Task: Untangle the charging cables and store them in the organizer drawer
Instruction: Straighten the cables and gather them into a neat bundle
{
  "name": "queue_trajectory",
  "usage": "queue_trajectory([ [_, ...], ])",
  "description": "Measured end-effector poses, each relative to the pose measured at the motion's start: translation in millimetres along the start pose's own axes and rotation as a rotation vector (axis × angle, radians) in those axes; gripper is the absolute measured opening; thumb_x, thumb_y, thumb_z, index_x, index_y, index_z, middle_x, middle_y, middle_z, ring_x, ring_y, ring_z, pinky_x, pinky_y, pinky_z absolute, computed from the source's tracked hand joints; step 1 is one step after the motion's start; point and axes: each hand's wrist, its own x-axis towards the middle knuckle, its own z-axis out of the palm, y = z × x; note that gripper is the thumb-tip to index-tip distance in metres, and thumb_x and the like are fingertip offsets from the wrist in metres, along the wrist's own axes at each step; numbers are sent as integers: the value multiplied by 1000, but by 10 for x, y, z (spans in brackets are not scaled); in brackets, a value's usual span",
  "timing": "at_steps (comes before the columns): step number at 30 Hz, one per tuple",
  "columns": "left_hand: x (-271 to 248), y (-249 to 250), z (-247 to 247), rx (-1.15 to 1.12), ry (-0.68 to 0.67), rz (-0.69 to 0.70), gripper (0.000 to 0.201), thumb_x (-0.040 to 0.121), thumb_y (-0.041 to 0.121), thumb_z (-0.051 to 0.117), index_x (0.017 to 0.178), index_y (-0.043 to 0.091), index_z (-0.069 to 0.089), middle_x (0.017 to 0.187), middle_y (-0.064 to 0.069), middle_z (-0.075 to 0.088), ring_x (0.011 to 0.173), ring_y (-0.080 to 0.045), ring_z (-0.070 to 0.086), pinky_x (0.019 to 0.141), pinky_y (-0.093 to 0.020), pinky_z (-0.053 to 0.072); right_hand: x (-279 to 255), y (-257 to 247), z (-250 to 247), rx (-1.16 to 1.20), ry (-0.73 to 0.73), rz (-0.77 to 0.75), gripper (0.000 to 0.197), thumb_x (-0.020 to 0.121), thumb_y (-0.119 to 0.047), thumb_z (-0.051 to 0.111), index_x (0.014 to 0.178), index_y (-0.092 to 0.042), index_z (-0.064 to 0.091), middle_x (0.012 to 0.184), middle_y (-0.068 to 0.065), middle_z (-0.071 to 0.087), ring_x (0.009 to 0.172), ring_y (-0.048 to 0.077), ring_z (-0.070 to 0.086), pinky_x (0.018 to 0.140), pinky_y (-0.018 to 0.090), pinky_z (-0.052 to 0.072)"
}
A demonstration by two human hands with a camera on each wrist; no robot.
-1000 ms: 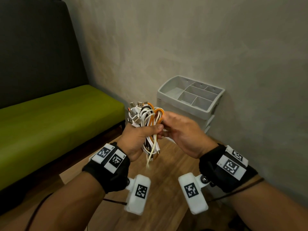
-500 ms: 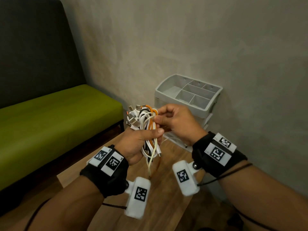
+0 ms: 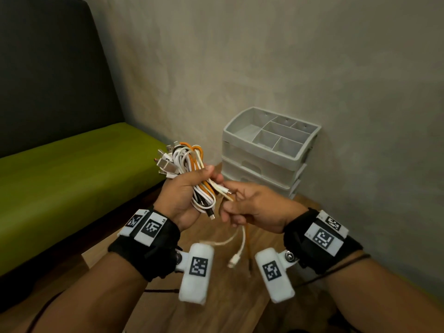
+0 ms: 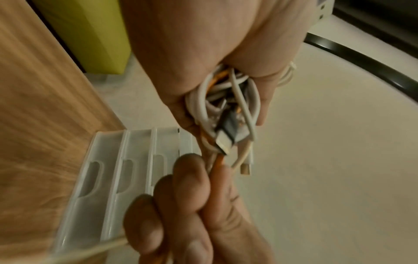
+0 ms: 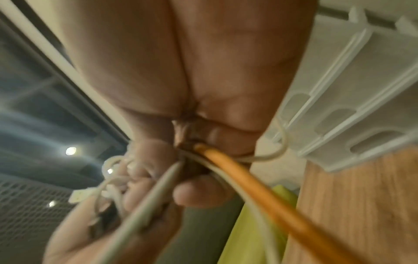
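Observation:
A tangled bundle of white, orange and black charging cables (image 3: 189, 164) is gripped in my left hand (image 3: 185, 198), plugs sticking out at its top left. In the left wrist view the bundle (image 4: 224, 100) fills the curled fingers. My right hand (image 3: 249, 207) is closed round an orange cable (image 5: 260, 191) and white strands pulled from the bundle; their loose ends (image 3: 240, 251) hang below the fist. The grey organizer (image 3: 269, 150), with an open compartment tray on top and closed drawers (image 4: 126, 171) below, stands against the wall just beyond both hands.
A green bench seat (image 3: 72, 174) with a dark backrest runs along the left. The organizer stands on a wooden table (image 3: 216, 308) by a grey plaster wall (image 3: 288, 56). Black wrist straps and white tagged camera housings hang under both wrists.
My right hand dropped from the top of the bundle to below it, drawing an orange cable and white strands downward. The left hand keeps its grip on the bundle.

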Motion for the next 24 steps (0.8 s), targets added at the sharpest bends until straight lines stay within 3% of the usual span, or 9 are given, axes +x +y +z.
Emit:
queue_trajectory([
  [3,5,16,11,15,-18,2,19,76,7,60,62,11,73,77,-6,73,75,-15,72,64,-28,59,-9,64,-19,-26,32,-26,37,95,-14,49,132,-10,47,74,7,57,50,6,41,57,23,41],
  [6,4,-17,18,46,5,11,34,87,8,57,56,14,71,65,-4,68,67,-15,69,62,-28,58,-19,90,65,-237,126,-36,38,98,-31,48,129,-10,47,69,3,53,53,8,40,54,24,37],
  [9,-7,-58,29,98,101,130,10,75,10,70,71,9,60,61,-6,60,57,-19,62,57,-31,56,-13,103,191,-582,274,-16,39,96,-47,44,121,-18,50,70,-6,56,56,2,49,56,22,38],
  [12,6,-82,13,148,233,248,19,80,-2,69,71,12,61,57,-4,61,54,-19,62,58,-35,54,6,231,361,-768,543,-107,20,98,-41,46,102,-21,46,72,-12,54,59,-3,51,57,17,36],
  [16,14,-81,30,223,260,331,32,80,-4,70,60,20,68,60,-4,64,56,-22,63,59,-33,54,-9,340,537,-760,769,-322,13,100,-29,45,95,-18,47,68,-7,53,60,8,52,50,22,40],
  [19,51,-46,-36,193,246,277,19,79,-3,71,75,15,63,68,-6,61,65,-22,61,63,-33,53,-22,255,445,-731,767,-327,15,101,-23,45,88,-18,51,69,2,61,56,12,51,51,31,40],
  [22,14,9,-62,107,122,116,9,80,2,65,78,8,58,65,-5,62,65,-19,63,64,-31,54,-41,123,243,-361,614,-197,17,100,-16,48,84,-14,54,71,9,68,49,11,44,51,26,35],
  [24,-26,24,-45,62,58,55,13,86,2,57,75,7,63,67,-6,67,73,-19,67,74,-31,54,-45,85,159,-232,517,-122,17,98,-10,51,82,-11,54,73,12,68,48,14,44,50,24,37],
])
